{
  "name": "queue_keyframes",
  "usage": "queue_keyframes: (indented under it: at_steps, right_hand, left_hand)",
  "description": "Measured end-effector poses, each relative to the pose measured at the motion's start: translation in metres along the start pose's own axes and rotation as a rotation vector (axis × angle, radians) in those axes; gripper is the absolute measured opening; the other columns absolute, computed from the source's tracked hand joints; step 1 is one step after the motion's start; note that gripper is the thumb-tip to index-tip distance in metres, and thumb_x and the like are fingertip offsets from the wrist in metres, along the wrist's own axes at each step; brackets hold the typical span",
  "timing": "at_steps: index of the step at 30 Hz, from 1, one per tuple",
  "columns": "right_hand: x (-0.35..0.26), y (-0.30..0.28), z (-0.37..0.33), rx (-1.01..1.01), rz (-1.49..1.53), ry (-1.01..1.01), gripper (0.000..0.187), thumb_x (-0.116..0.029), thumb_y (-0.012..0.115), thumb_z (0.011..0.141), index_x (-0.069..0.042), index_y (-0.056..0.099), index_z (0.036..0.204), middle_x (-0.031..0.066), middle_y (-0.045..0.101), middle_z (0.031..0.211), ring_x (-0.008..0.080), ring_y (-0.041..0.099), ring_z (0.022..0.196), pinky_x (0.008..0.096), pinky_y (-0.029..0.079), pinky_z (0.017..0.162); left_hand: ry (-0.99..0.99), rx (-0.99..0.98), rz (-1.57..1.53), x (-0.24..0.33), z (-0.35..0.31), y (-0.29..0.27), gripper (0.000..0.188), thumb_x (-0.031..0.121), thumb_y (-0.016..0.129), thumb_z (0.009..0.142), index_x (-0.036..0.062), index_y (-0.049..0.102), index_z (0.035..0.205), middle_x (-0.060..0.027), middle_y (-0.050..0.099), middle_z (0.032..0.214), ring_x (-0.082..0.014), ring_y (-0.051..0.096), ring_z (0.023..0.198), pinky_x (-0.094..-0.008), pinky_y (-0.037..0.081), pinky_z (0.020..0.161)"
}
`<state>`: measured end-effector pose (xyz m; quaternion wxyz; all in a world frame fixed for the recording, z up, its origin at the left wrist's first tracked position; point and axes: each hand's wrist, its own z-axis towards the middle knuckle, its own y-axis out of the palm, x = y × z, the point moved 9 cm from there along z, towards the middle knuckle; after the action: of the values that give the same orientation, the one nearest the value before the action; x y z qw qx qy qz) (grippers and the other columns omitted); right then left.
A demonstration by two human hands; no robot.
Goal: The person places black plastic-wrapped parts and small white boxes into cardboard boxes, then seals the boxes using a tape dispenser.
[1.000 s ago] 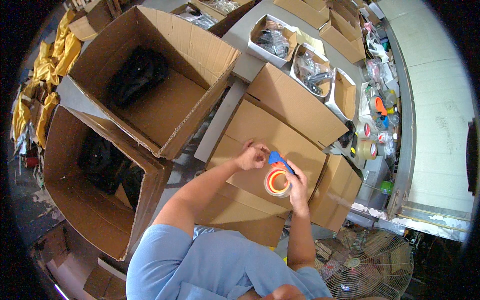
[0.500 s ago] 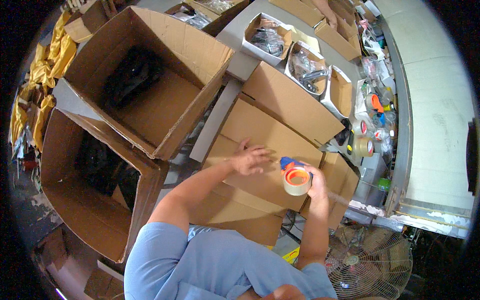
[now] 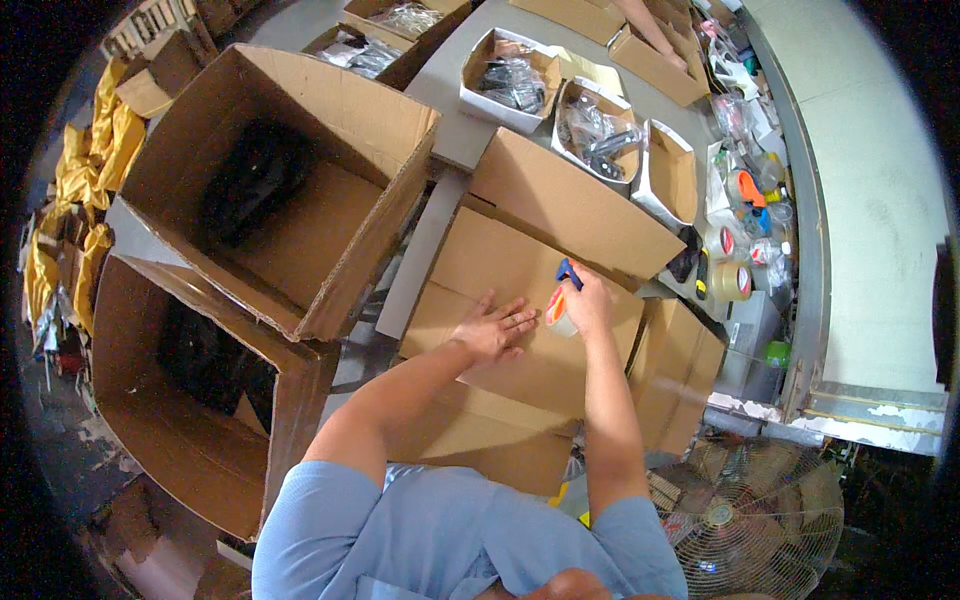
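A brown cardboard box (image 3: 475, 255) lies in front of me, its upper flap standing out toward the far side. Flat on its middle panel rests my left hand (image 3: 492, 334), fingers spread and holding nothing. Just to the right, my right hand (image 3: 590, 303) is closed around a blue and orange tape dispenser (image 3: 557, 308). A roll of tape sits in the dispenser, tilted close over the panel near my left fingertips. Whether the tape touches the cardboard is hard to tell.
Two large open cartons (image 3: 290, 290) with dark contents stand at my left. White boxes (image 3: 505, 118) holding bagged parts line the table beyond. Spare tape rolls (image 3: 733, 281) lie at the right. A caged fan (image 3: 745, 515) is at lower right. Another person's arm (image 3: 650, 30) reaches into a far box.
My right hand has moved up and left, turning the dispenser down toward the panel. My left hand has flattened onto the cardboard. The whole view has shifted slightly.
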<state>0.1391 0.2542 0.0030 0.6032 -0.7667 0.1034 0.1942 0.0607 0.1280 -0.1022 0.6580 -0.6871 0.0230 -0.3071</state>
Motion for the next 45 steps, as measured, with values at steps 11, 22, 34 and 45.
queue_keyframes:
  at_steps: [11,22,34,45]
  right_hand:
    - [0.040,0.063,-0.211,-0.246,0.225,-0.024,0.030,-0.019,0.059,0.079,-0.008,0.062,0.107,0.0156,0.063,0.077,0.0273,0.062,0.069,0.0357,0.048,0.067]
    - [0.090,0.043,-0.192,-0.280,0.600,0.262,0.030,-0.016,0.059,0.080,0.004,0.063,0.101,0.0115,0.064,0.095,0.0209,0.061,0.086,0.0298,0.048,0.077]
    - [0.026,0.078,-0.050,-0.311,-0.537,-0.006,0.077,-0.058,0.031,0.089,-0.006,0.015,0.144,0.0135,0.007,0.151,0.0329,0.000,0.139,0.0582,0.002,0.107]
    - [0.036,0.095,0.078,-0.219,-0.394,-0.262,0.053,-0.048,0.026,0.095,-0.006,0.055,0.107,0.0218,0.054,0.116,0.0385,0.051,0.106,0.0488,0.041,0.089]
  left_hand:
    - [-0.049,-0.106,0.002,0.003,0.000,0.005,0.049,0.037,0.035,0.094,0.0214,0.030,0.140,0.0078,0.022,0.149,-0.0151,0.016,0.138,-0.0563,0.007,0.109]
    - [-0.042,-0.144,0.040,0.052,-0.003,-0.015,0.065,0.049,0.039,0.090,0.0176,0.022,0.144,-0.0118,0.015,0.150,-0.0286,0.011,0.139,-0.0522,0.006,0.110]
    - [0.083,-0.043,0.130,0.090,-0.029,0.038,0.060,0.036,0.041,0.088,0.0028,0.033,0.137,-0.0124,0.028,0.145,-0.0274,0.025,0.135,-0.0438,0.018,0.110]
    - [-0.110,0.029,0.189,0.063,-0.082,0.001,0.060,0.032,0.045,0.085,0.0134,0.030,0.140,-0.0028,0.026,0.148,-0.0197,0.028,0.133,-0.0459,0.022,0.105]
